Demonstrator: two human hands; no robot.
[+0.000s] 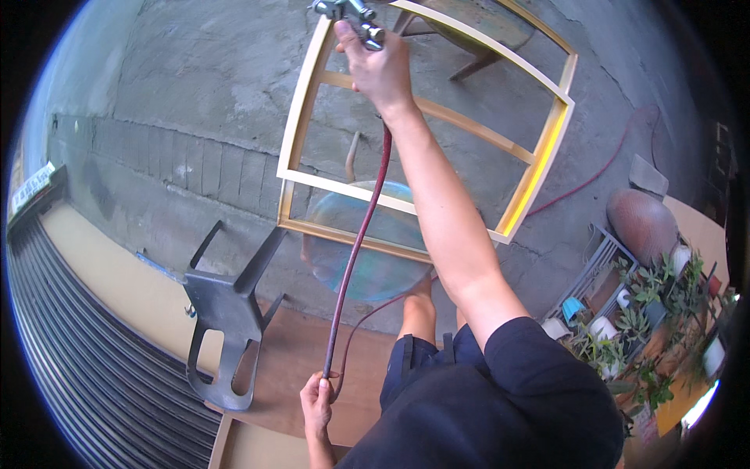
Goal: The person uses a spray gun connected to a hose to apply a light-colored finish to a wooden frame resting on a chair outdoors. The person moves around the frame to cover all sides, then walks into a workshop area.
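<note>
My right hand (380, 74) reaches far out and grips a metal spray gun (361, 17) near the top edge of the view, over the far left part of a pale wooden frame (295, 117). A dark red hose (362, 234) hangs from below that hand and runs down to my left hand (316, 400), whose fingers are closed round it. The open, box-like frame has a curved far rail, and its right side shows bright yellow. My right forearm hides part of its middle. Beneath the frame's near edge shows a round, paint-stained surface (363, 273).
A grey plastic stool (226, 313) lies tipped over at the left, beside dark ribbed panels (94, 344). Potted plants (648, 313), a rounded clay-coloured pot (641, 223) and a grey rack (598, 273) stand at the right. More red hose (598, 180) trails across the concrete floor.
</note>
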